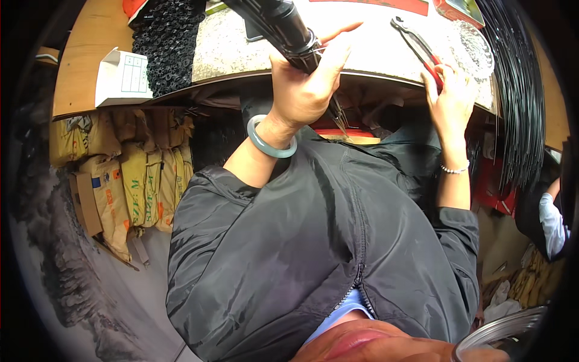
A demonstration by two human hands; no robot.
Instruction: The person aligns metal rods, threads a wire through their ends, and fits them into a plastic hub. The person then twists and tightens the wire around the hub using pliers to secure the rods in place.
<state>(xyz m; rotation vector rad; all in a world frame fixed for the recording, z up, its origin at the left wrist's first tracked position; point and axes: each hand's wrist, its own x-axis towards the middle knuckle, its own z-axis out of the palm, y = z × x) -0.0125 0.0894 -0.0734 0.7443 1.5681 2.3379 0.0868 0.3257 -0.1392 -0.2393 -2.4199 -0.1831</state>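
The person wears a dark grey, slightly shiny zip-front jacket (289, 241) with sleeves pushed up, a pale blue collar (347, 308) beneath, a grey-green stone bangle (269, 142) on the left wrist and a white beaded bracelet (454, 169) on the right.

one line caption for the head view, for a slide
Left hand grips a bundle of black rods at the table edge; right hand holds red-handled pliers.

left hand (304, 84) clamped round black bundle of thin rods (283, 27) at worktable (386, 57) front edge, right hand (451, 99) gripping red-handled pliers (416, 43) near right edge, black ribbed mat (166, 42) at left, white carton (123, 78) beside it
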